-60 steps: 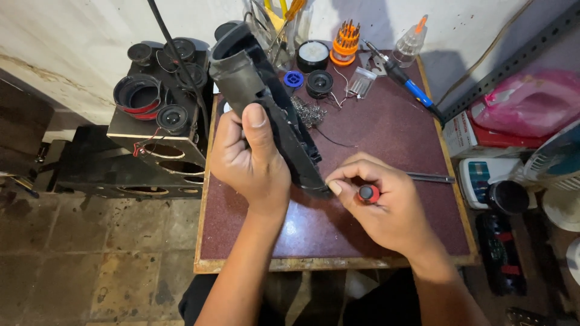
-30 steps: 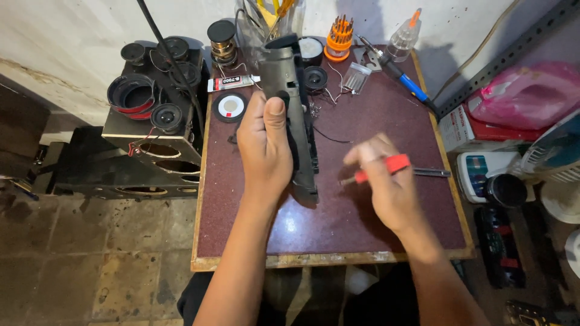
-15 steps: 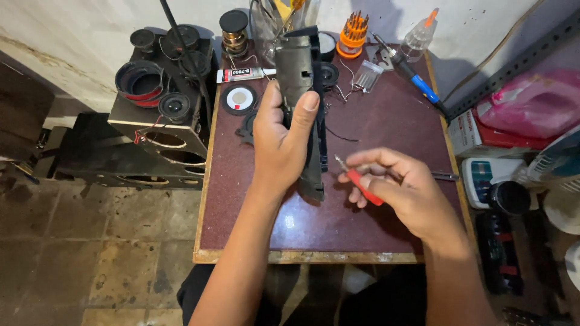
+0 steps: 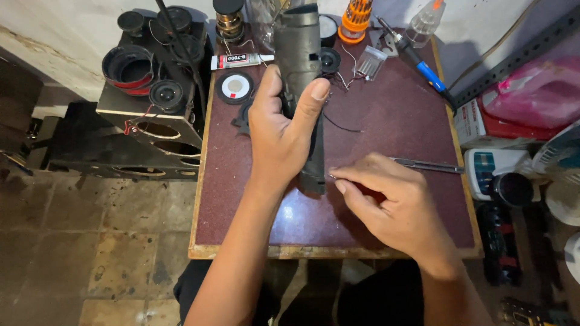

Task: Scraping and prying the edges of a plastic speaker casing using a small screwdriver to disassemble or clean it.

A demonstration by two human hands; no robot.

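Note:
My left hand [image 4: 283, 136] grips a long black plastic housing [image 4: 300, 54], holding it lengthwise above the dark red table [image 4: 386, 121], thumb on its right side. My right hand [image 4: 396, 205] is closed around a small red-handled screwdriver, whose metal tip [image 4: 331, 176] touches the lower end of the housing. Most of the screwdriver's handle is hidden inside my fingers.
A glue tube [image 4: 240, 60], round speaker parts [image 4: 234, 87], an orange screwdriver set [image 4: 354, 18], a blue-handled soldering iron [image 4: 423, 63] and a metal tool [image 4: 426, 165] lie on the table. A black speaker box [image 4: 151, 78] stands at the left; clutter fills the right.
The housing has been lifted and turned upright in my left hand. My right hand has moved left and down, bringing the screwdriver tip to the housing's lower end.

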